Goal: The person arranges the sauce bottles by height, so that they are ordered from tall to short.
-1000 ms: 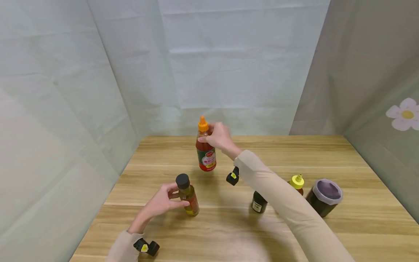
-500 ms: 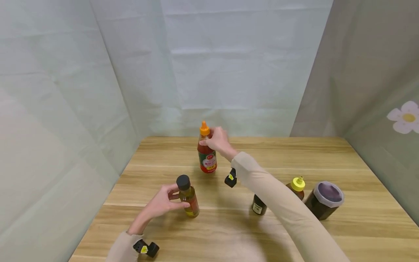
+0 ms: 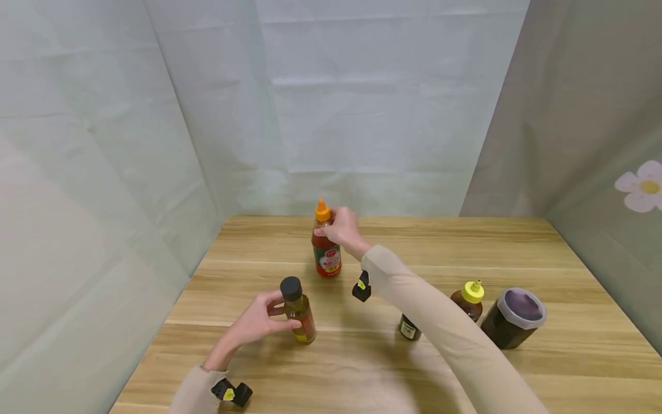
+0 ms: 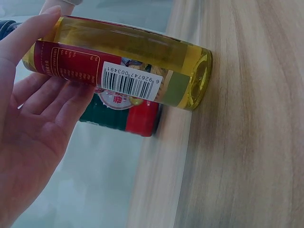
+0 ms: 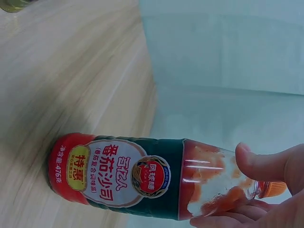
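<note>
My right hand (image 3: 342, 225) holds a ketchup bottle (image 3: 327, 257) by its neck, thumb on one side and fingers on the other. The bottle is upright near the table's far side, with an orange pointed cap, red sauce and a green-and-red label, seen close in the right wrist view. Nearer to me on the left, my left hand (image 3: 258, 317) grips a bottle of yellow oil (image 3: 300, 316) with a black cap and red label. Its thumb and fingers go round the upper part of this bottle in the left wrist view, and its base is close to the wood.
On the right of the wooden table (image 3: 248, 247) stand a dark bottle with a white label (image 3: 408, 329), a yellow-capped squeeze bottle (image 3: 469, 303) and a dark jar with a pale rim (image 3: 509, 325). My right sleeve partly covers the first two. Pale cloth (image 3: 362, 103) hangs behind the table.
My right hand has come down with the ketchup bottle, lowering it toward the table. The left hand and the oil bottle stay nearly where they were.
</note>
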The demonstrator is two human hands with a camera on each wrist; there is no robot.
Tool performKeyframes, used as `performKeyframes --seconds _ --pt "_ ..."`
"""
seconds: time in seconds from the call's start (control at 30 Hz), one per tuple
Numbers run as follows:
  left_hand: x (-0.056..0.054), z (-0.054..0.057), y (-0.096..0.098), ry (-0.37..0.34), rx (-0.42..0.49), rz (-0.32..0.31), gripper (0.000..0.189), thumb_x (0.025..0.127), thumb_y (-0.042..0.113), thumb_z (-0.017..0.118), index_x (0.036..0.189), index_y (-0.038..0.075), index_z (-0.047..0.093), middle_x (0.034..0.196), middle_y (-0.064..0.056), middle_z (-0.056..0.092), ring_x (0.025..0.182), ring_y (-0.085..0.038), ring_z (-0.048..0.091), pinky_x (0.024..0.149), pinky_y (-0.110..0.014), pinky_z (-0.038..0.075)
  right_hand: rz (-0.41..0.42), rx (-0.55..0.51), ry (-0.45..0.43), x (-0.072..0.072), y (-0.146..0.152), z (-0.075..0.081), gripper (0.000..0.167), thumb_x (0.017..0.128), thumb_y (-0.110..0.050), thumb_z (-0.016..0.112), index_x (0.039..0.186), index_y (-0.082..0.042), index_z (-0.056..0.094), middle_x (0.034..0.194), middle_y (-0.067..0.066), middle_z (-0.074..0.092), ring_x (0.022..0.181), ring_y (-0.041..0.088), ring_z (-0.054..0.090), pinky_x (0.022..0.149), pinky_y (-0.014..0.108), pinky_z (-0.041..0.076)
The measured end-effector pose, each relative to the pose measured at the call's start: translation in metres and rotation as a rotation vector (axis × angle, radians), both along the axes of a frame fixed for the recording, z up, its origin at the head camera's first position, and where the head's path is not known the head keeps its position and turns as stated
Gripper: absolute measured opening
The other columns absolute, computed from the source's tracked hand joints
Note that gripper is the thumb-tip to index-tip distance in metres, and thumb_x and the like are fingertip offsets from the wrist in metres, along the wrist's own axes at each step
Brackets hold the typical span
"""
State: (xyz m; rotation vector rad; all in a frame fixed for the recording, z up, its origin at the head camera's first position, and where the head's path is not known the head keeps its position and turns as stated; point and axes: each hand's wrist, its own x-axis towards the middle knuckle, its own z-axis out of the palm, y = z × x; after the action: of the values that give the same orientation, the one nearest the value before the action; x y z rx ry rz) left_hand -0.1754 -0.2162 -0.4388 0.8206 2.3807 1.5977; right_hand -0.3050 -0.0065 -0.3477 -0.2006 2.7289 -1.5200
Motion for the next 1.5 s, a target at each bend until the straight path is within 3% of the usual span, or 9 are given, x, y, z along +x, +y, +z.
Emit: performKeyframes --seconds 0.2,0.53,0.7,0.87,1.0,1.13,1.23,1.5 --pt "-0.001 0.000 -0.001 0.003 -0.006 0.003 0.046 0.084 0.012 0.075 0.125 0.000 0.058 0.122 -0.021 0.063 0.109 0.000 0.060 0.097 -0.042 0.051 0.006 0.000 -0.004 0.000 -0.004 -0.002 0.044 0.079 -0.011 0.080 0.119 0.000 0.065 0.114 0.015 0.070 0.102 0.030 0.066 0.088 0.040 0.056" --pt "-0.003 -0.002 0.000 0.019 -0.025 0.012 0.046 0.085 0.013 0.075 0.125 0.000 0.058 0.122 -0.021 0.064 0.109 0.000 0.060 0.097 -0.042 0.052 -0.063 -0.060 0.006 0.000 -0.011 -0.007 0.044 0.080 -0.010 0.079 0.119 0.002 0.063 0.117 0.016 0.068 0.105 0.031 0.065 0.092 0.041 0.054" --pt "-0.005 -0.001 0.000 0.005 -0.024 -0.003 0.046 0.085 0.014 0.074 0.126 0.000 0.058 0.122 -0.021 0.063 0.109 0.001 0.059 0.098 -0.044 0.050 -0.055 -0.022 0.020 -0.002 -0.013 -0.008 0.044 0.081 -0.011 0.078 0.120 0.001 0.063 0.117 0.015 0.068 0.106 0.031 0.065 0.092 0.041 0.054" --pt "-0.008 0.000 0.000 -0.002 -0.019 -0.007 0.048 0.085 0.013 0.074 0.128 0.000 0.057 0.124 -0.022 0.062 0.110 0.002 0.059 0.098 -0.044 0.050 0.021 0.022 -0.049 0.000 -0.009 0.003 0.054 0.082 -0.008 0.075 0.130 0.001 0.053 0.127 0.016 0.062 0.114 0.033 0.060 0.097 0.043 0.051" --pt "-0.010 -0.001 -0.001 0.014 -0.019 -0.001 0.049 0.085 0.012 0.074 0.128 -0.001 0.057 0.124 -0.022 0.062 0.109 0.001 0.060 0.097 -0.042 0.052 0.103 0.001 -0.141 0.003 -0.002 0.016 0.070 0.084 -0.007 0.071 0.145 -0.001 0.036 0.141 0.018 0.050 0.127 0.035 0.051 0.105 0.047 0.045" --pt "-0.011 -0.001 -0.001 0.026 -0.023 -0.005 0.048 0.085 0.013 0.074 0.127 -0.001 0.057 0.124 -0.022 0.063 0.109 0.000 0.060 0.096 -0.042 0.052 0.133 -0.001 -0.214 0.008 0.008 0.028 0.075 0.088 -0.010 0.067 0.151 -0.003 0.026 0.152 0.018 0.037 0.136 0.034 0.041 0.111 0.047 0.039" --pt "-0.011 -0.001 -0.001 0.031 -0.021 -0.003 0.047 0.084 0.013 0.075 0.126 0.000 0.058 0.123 -0.021 0.063 0.109 -0.001 0.061 0.096 -0.041 0.052 0.137 -0.012 -0.239 0.012 0.017 0.035 0.072 0.090 -0.012 0.064 0.151 -0.003 0.026 0.154 0.020 0.033 0.138 0.035 0.039 0.111 0.047 0.039" --pt "-0.011 -0.002 -0.003 0.048 -0.017 0.016 0.045 0.084 0.012 0.075 0.125 0.000 0.059 0.121 -0.020 0.065 0.108 -0.002 0.061 0.094 -0.033 0.053 0.159 -0.027 -0.205 0.018 0.039 0.039 0.054 0.092 -0.015 0.063 0.141 -0.002 0.043 0.140 0.021 0.051 0.125 0.034 0.053 0.105 0.046 0.045"
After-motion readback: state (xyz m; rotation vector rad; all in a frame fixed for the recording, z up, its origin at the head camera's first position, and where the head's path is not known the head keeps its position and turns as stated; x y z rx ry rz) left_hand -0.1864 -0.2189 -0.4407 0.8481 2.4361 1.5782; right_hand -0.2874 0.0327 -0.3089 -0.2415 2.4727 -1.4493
